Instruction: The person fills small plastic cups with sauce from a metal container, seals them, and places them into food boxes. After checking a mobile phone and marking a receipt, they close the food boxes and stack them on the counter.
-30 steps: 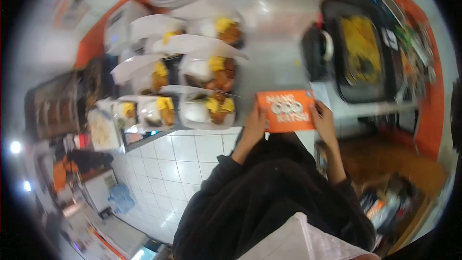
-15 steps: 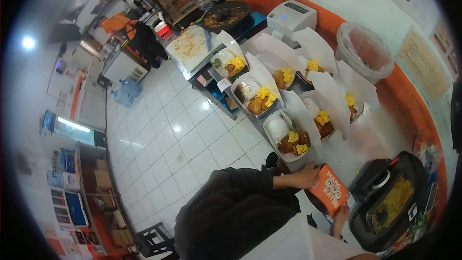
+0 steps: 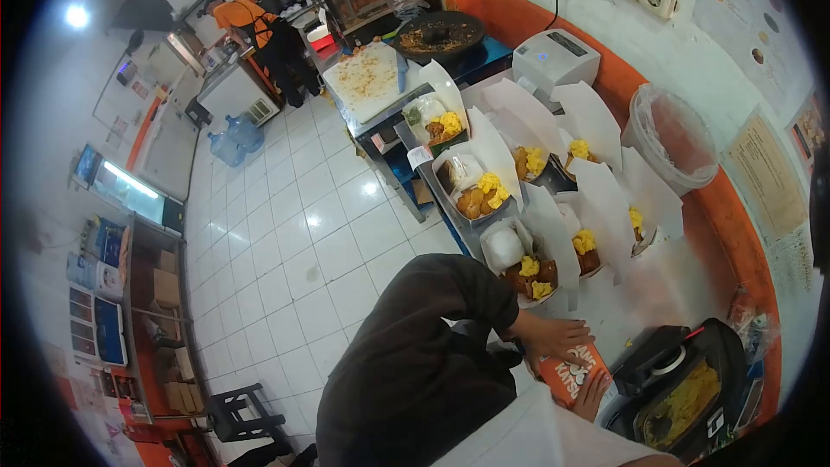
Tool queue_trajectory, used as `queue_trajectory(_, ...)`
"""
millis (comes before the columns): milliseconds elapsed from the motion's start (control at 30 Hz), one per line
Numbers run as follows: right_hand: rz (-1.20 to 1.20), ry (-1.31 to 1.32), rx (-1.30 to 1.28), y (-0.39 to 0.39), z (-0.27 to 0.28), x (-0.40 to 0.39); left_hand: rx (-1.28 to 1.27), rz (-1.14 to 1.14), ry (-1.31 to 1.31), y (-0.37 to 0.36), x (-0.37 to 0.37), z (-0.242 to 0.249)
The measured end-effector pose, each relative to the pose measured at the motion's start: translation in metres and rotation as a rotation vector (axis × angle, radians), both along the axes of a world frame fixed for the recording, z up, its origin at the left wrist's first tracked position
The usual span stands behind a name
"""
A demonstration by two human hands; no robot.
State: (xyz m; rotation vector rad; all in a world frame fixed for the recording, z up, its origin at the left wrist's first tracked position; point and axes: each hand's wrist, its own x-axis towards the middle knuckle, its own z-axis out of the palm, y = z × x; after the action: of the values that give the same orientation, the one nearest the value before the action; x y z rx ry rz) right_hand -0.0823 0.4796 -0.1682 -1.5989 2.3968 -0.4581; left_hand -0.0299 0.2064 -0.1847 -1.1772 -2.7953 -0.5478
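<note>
An orange cardboard food box (image 3: 566, 380) with white lettering, its lid shut, sits between my two hands near the front of the metal counter. My left hand (image 3: 553, 337) lies across its upper side with the fingers over the printed face. The fingers of my right hand (image 3: 592, 395) press on the opposite edge. Just beyond my left hand, an open food box (image 3: 525, 261) holds a rounded white wrapped portion, browned fried pieces and yellow egg. Right of my hands is a black cooker (image 3: 683, 398) with yellow food inside.
Several more open boxes stand beyond, among them a front-left one (image 3: 473, 183). A white label printer (image 3: 556, 62), a lined bin (image 3: 670, 134), a dark round pan (image 3: 438, 37) and a cutting board with a knife (image 3: 363, 82) are farther off. A person (image 3: 259, 39) in orange works at the back.
My left hand has shifted from the box's edge to spread over its printed face. The box has come lower and tilted, and the view has turned slightly.
</note>
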Motion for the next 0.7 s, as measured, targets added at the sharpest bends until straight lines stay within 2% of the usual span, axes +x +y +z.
queue_trajectory(33,0.029,0.15,-0.088,0.004,-0.019,-0.001,-0.129,0.035,-0.011,0.002,0.002,0.003)
queue_trajectory(67,0.058,0.296,-0.173,0.004,-0.026,0.001,-0.128,0.038,-0.015,0.004,0.001,-0.001)
queue_trajectory(133,0.043,0.25,-0.216,0.005,-0.027,0.004,-0.193,0.081,0.087,0.007,-0.003,-0.013)
queue_trajectory(200,0.017,0.207,-0.259,0.001,-0.02,0.007,-0.137,0.072,0.06,0.006,-0.006,-0.018)
queue_trajectory(267,-0.073,0.006,-0.255,-0.002,-0.005,0.012,-0.077,0.041,0.032,0.005,-0.01,-0.02)
queue_trajectory(333,-0.066,0.064,-0.237,-0.003,-0.01,0.009,-0.033,0.023,-0.084,0.007,-0.014,-0.019)
queue_trajectory(400,0.001,0.141,-0.214,0.008,-0.02,0.007,-0.063,0.05,-0.047,0.009,-0.008,-0.014)
queue_trajectory(467,0.058,0.092,-0.103,0.021,-0.027,0.007,0.236,0.056,-0.306,0.008,-0.005,-0.007)
queue_trajectory(500,0.05,0.062,-0.068,0.025,-0.027,0.01,0.093,0.08,-0.214,0.008,0.0,0.004)
queue_trajectory(533,-0.001,-0.009,0.094,0.017,0.01,0.013,-0.04,0.104,-0.099,0.006,0.003,0.021)
queue_trajectory(567,0.001,0.185,0.005,0.022,-0.011,0.015,-0.024,0.133,-0.14,0.007,0.003,0.032)
queue_trajectory(667,-0.211,0.195,-0.142,0.013,-0.006,0.027,-0.054,0.23,-0.189,0.023,0.008,0.04)
queue_trajectory(700,-0.25,0.153,-0.225,0.007,0.002,0.024,-0.042,0.175,-0.201,0.025,0.011,0.036)
